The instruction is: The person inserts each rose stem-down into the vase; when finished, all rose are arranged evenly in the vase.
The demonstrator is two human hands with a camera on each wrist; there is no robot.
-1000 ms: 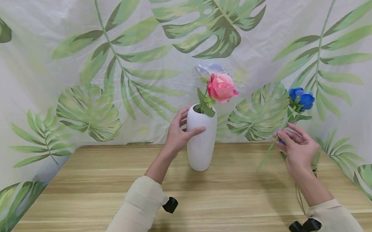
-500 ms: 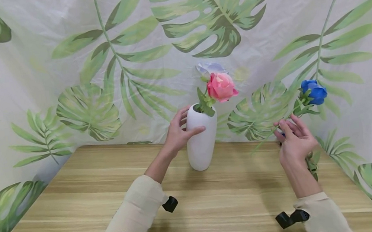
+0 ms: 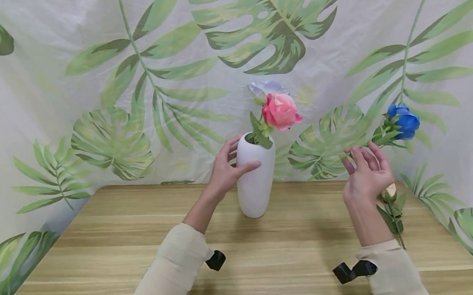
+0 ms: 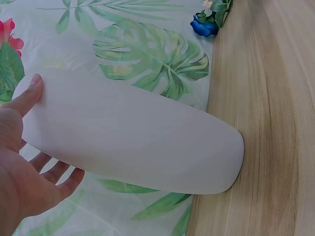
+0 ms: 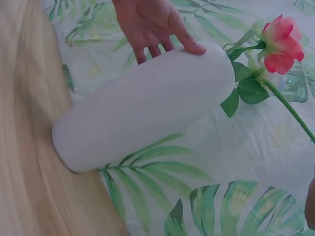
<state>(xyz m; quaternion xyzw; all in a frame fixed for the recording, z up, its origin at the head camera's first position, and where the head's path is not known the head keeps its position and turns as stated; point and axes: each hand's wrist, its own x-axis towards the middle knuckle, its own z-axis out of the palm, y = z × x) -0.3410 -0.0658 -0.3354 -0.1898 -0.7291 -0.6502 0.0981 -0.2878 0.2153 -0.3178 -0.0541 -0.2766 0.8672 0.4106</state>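
Observation:
A white vase (image 3: 256,176) stands on the wooden table, its body seen large in the left wrist view. My left hand (image 3: 225,170) grips it from the left near the top, thumb across the front and fingers behind. From its mouth rise a pink rose (image 3: 281,111) with green leaves and a pale bluish-white flower (image 3: 267,87) behind it. To the right, my right hand (image 3: 366,173) pinches the stem of a blue rose (image 3: 405,122) held in the air, the bloom pointing right. The bare stem (image 5: 290,108) crosses in front of the pink rose in the right wrist view.
Beside the right wrist, a cream rose (image 3: 388,193) lies on the table (image 3: 290,261). The left wrist view shows another blue flower (image 4: 204,27) there. A leaf-patterned cloth (image 3: 178,77) hangs behind. Small black devices (image 3: 216,260) sit at both sleeves.
My right hand has moved left and slightly up, and the blue rose has tilted over to the right. The cream rose has come into sight. My left hand and the vase stay still.

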